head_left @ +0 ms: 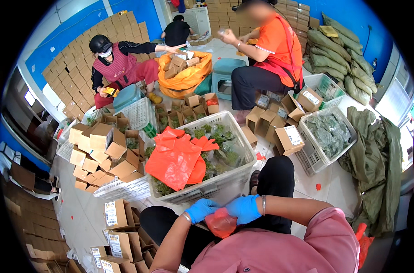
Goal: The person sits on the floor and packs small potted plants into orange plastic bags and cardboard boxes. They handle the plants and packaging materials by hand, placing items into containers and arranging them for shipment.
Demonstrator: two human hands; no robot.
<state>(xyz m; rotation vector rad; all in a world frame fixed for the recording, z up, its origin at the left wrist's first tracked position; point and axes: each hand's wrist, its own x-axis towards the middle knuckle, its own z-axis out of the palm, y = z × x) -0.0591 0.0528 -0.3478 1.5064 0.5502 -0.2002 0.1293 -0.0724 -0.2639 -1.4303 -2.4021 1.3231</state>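
Note:
My left hand (pixel 202 210), in a blue glove, is closed on the left side of a small red plastic bag (pixel 221 223). Its other side is gripped by my right hand (pixel 244 209), also blue-gloved. The bag hangs over my lap, bunched up and rounded; what it holds, if anything, cannot be made out. Just beyond my hands stands a white plastic crate (pixel 207 185) with small green plants (pixel 225 136), some in clear bags. Flat red plastic bags (pixel 172 159) lie across the plants.
Open cardboard boxes (pixel 109 148) are piled left of the crate, others (pixel 120 239) by my left knee. At right stands a crate of bagged plants (pixel 327 129). Two co-workers sit beyond, beside an orange sack (pixel 184 82) of boxes. Green sacks (pixel 341 59) line the wall.

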